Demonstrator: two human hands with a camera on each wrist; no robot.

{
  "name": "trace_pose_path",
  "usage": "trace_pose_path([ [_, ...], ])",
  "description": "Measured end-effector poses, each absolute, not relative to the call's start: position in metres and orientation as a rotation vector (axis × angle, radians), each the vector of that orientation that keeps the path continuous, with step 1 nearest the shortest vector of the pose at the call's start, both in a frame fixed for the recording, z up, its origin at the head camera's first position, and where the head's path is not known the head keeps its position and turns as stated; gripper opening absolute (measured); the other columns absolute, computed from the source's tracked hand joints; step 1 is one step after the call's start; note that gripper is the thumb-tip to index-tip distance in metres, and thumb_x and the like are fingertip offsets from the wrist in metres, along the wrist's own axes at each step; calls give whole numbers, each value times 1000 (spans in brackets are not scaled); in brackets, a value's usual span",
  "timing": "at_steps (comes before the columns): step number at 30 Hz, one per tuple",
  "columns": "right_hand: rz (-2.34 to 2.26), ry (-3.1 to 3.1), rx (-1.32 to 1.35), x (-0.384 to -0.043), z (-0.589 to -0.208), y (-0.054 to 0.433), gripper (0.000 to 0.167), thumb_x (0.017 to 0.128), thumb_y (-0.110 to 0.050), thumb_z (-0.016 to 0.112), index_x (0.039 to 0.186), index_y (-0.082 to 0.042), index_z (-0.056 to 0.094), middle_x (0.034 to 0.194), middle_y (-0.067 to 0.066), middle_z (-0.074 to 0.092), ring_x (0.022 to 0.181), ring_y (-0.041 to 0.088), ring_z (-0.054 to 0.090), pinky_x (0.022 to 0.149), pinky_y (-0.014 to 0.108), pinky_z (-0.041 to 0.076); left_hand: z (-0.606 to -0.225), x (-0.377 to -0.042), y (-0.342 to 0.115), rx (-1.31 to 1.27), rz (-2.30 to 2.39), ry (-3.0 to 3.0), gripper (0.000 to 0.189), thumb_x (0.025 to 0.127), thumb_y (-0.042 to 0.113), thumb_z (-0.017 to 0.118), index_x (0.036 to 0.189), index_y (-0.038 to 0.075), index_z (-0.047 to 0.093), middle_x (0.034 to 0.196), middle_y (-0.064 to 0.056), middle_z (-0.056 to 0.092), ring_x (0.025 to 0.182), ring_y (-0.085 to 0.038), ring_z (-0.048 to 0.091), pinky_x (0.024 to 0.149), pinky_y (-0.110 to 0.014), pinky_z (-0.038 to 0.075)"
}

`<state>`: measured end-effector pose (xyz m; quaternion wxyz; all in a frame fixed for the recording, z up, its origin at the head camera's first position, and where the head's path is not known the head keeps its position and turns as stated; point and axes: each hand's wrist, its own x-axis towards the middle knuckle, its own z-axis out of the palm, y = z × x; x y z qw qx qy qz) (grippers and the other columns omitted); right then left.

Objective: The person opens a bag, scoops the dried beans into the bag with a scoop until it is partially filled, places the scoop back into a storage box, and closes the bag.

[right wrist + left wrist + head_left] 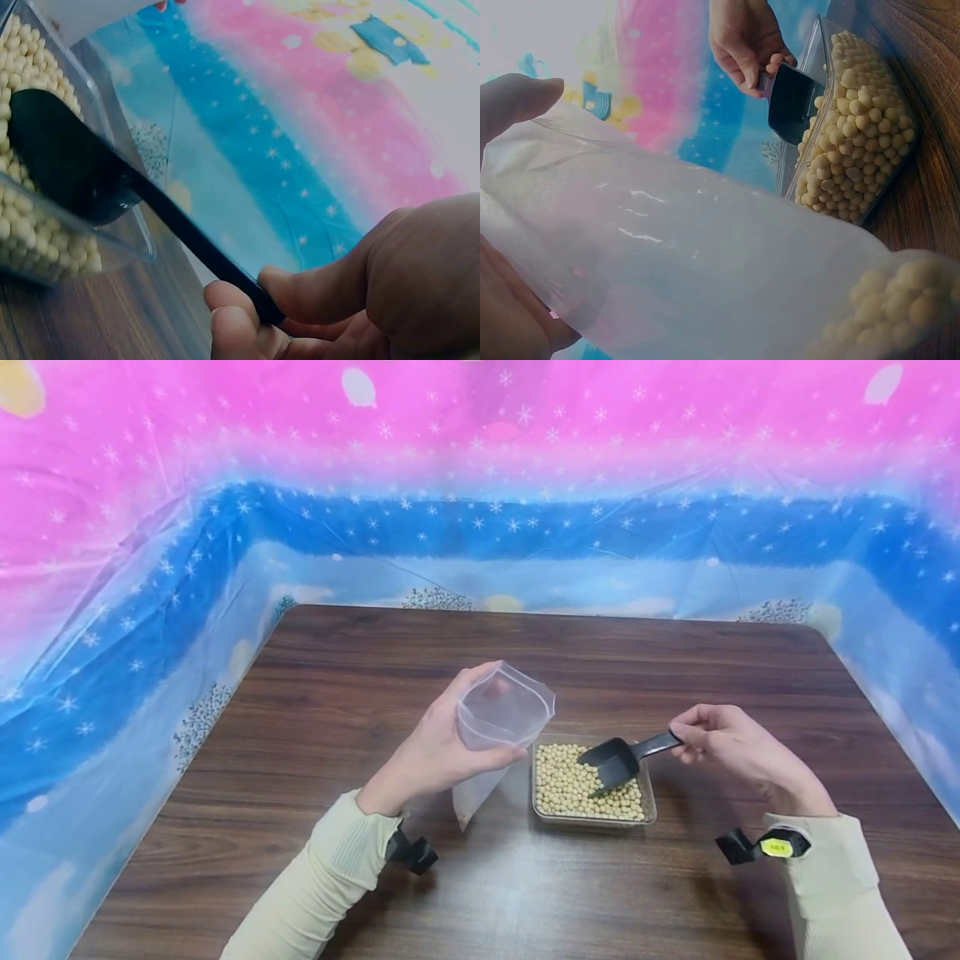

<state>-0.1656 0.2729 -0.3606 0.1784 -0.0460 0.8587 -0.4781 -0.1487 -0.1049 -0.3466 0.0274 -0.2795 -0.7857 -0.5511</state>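
Note:
My left hand holds a translucent plastic bag by its mouth, thumb on the near side and fingers round the far side, so the mouth gapes. Several soybeans lie in the bottom of the bag in the left wrist view. To the right, my right hand pinches the handle of a black scoop between thumb and fingers. The scoop's blade dips into the soybeans of a clear plastic box, its front edge among the beans.
The box stands on a dark wooden table, just right of the bag. A pink and blue snowflake-patterned cloth hangs round the table's back and sides. Both wrists carry black straps.

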Motion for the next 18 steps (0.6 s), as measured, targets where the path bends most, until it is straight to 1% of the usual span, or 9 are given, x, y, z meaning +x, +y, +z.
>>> trace_pose_path([
  [7,-1430,2369,-84,-172,-371,286,32,104,-14,44,121,13,48,92,10,61,79,16,61,76,31,55,-346,-148,-105,-857,-1703,-2430,87,74,26,86,145,27,37,127,4,53,105,-18,59,86,-37,53],
  [11,-1507,2307,-93,-173,-371,292,32,104,-13,43,121,14,47,89,7,60,76,11,60,71,27,54,-347,-148,-105,-860,-1697,-2429,87,74,26,86,145,27,37,126,4,53,105,-17,59,86,-37,53],
  [15,-1632,2233,-77,-171,-364,293,32,104,-19,47,120,9,50,85,5,61,74,10,58,66,24,53,-347,-149,-104,-874,-1706,-2421,86,74,23,86,145,26,37,126,4,53,105,-18,58,85,-36,54],
  [18,-1818,2125,-76,-167,-352,292,28,102,-23,53,115,1,55,84,3,61,75,11,60,66,23,53,-347,-149,-104,-882,-1701,-2418,86,74,23,86,145,25,37,126,4,52,105,-19,58,85,-36,54],
])
